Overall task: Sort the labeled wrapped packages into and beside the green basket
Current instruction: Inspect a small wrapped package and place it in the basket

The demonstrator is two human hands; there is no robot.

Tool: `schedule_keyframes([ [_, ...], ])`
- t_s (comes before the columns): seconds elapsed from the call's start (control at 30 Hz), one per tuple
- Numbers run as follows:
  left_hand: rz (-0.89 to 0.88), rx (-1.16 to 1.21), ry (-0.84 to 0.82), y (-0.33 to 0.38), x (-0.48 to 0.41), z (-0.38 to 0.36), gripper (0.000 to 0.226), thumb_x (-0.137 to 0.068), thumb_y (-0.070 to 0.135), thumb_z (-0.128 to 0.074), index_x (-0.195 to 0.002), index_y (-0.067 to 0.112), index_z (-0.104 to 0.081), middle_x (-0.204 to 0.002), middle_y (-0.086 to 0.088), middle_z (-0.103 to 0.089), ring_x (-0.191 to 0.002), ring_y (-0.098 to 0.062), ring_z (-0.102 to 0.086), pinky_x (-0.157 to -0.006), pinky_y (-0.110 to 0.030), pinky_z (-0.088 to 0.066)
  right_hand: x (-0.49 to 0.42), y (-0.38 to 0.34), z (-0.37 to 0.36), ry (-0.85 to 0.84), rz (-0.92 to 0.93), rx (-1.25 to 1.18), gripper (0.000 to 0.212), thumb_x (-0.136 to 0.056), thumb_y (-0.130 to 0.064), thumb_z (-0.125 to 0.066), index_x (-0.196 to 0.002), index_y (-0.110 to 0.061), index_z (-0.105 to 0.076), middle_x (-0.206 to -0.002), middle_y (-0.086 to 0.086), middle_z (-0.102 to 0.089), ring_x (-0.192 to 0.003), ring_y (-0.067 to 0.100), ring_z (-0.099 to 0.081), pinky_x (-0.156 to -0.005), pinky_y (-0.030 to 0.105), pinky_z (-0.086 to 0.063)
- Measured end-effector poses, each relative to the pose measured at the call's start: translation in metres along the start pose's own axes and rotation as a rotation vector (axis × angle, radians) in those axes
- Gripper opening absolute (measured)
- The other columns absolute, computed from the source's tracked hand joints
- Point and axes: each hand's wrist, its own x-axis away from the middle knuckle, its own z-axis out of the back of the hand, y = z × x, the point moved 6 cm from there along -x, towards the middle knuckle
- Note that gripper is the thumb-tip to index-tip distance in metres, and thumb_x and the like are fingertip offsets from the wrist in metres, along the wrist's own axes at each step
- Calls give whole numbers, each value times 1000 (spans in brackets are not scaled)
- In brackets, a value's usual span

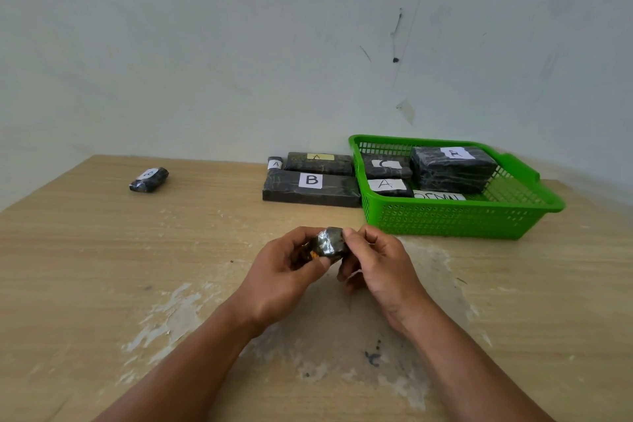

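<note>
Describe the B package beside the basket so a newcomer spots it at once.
Find the green basket on the right of the table. Three dark packages lie just left of it; the B package is the front, widest one. Only it bears a white B; the long A package and small A package behind it read A.

Both hands, left hand (284,279) and right hand (375,267), gripping small wrapped package (330,243); green basket (455,219) beyond, on wooden table (102,267)

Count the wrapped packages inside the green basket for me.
3: a large package at the back right, a package marked C at the back left, a package marked A at the front left. The basket wall may hide others.
</note>
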Motion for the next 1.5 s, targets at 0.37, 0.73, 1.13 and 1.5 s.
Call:
schedule_keyframes([
  [0.37,10,-78,56,-2,-2,3,29,-93,16,-74,-118,31,-71,-118,0,-63,-107,-10,-69,-94,-29,-59,0,-5,-4,-50,171,81,23,-99,-15,-67,-115,-25,-79,-111,-8,-78,-107,12,-74,-98,43,-61],
  [0.73,77,106,82,-4,-4,1,23,-98,5,-65,-112,18,-76,-117,-7,-73,-102,-18,-75,-87,-27,-61,1,-5,-1,-36,192,58,22,-95,-6,-73,-112,-17,-81,-105,-2,-81,-102,14,-76,-96,42,-62],
  [1.13,148,184,125,-7,-5,3,19,-99,9,-63,-105,13,-81,-111,-16,-74,-96,-30,-76,-72,-31,-61,0,-1,-3,-81,178,8,10,-94,-19,-75,-103,-18,-79,-100,2,-79,-94,20,-77,-82,39,-64],
  [1.5,123,254,108,-3,-3,5,19,-102,11,-59,-120,13,-66,-120,-18,-65,-95,-35,-76,-73,-32,-63,-2,1,-3,-63,127,-77,24,-101,-10,-66,-115,-24,-79,-113,5,-75,-98,16,-76,-71,35,-66],
])
